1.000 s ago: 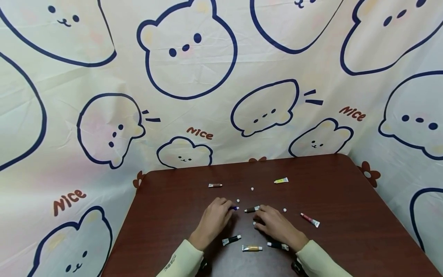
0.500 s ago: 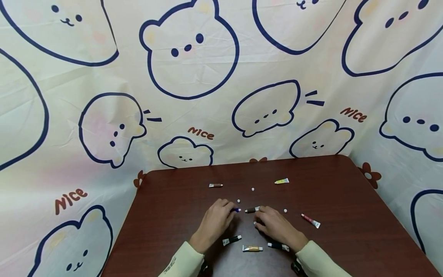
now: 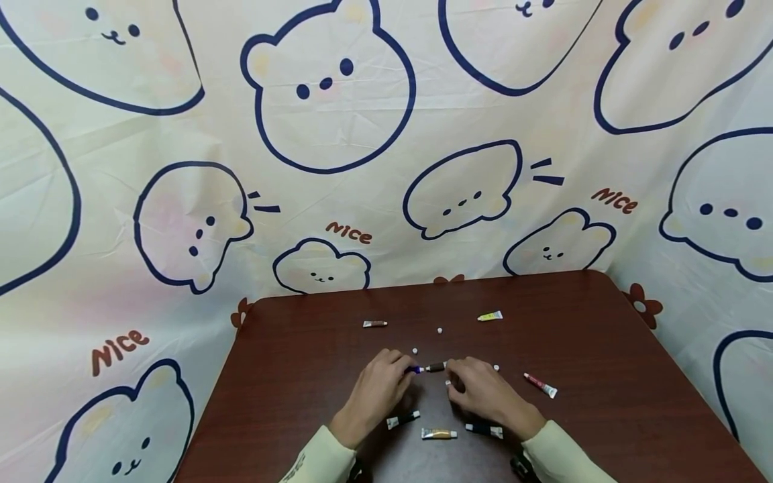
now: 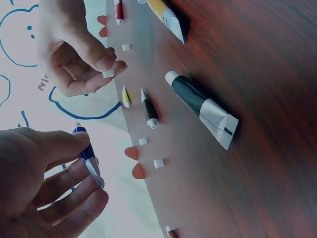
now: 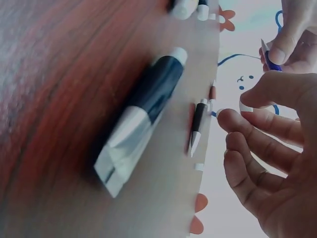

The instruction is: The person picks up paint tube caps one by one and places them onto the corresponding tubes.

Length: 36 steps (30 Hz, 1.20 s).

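- Left hand: thumb and fingers pinching blue tube, nozzle pointing toward the right-hand grip.
- Right hand: narrow pinch on white cap.
- Dark brown tube: on table, between both grips.
- Gold tube: nearer the person than either grip.

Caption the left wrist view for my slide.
Left hand holds a blue tube, right hand pinches a white cap; a black tube lies on the table.
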### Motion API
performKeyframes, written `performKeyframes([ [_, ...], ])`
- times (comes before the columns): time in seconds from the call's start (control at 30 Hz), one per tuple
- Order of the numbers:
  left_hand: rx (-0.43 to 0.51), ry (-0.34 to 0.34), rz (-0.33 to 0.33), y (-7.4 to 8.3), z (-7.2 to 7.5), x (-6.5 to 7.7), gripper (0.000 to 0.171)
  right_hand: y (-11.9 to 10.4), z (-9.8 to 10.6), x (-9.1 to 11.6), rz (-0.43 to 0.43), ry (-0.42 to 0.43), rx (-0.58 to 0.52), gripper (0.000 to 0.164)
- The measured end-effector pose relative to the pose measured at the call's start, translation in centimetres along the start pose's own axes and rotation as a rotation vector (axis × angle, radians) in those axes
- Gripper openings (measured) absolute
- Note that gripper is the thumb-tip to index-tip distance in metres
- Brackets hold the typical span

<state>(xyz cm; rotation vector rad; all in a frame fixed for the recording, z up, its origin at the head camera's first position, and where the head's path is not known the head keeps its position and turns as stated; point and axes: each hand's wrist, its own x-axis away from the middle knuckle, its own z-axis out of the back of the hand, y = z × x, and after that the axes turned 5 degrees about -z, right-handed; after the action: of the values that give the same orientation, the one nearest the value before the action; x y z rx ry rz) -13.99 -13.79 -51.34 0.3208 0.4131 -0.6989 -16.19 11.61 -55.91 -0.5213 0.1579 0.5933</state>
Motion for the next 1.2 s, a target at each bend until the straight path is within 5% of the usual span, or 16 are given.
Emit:
performKeyframes([
  [0.63, -0.001, 0.013, -0.024, 1.0, 0.2, -0.1, 0.012, -0.6, 1.2, 0.9, -0.085, 0.015, -0.21, 0.02],
  [1.2, 0.027, 0.018, -0.046, 2.1, 0.6, -0.3, 0.01, -1.8, 2.4, 1.5, -0.003, 0.117, -0.149, 0.024],
])
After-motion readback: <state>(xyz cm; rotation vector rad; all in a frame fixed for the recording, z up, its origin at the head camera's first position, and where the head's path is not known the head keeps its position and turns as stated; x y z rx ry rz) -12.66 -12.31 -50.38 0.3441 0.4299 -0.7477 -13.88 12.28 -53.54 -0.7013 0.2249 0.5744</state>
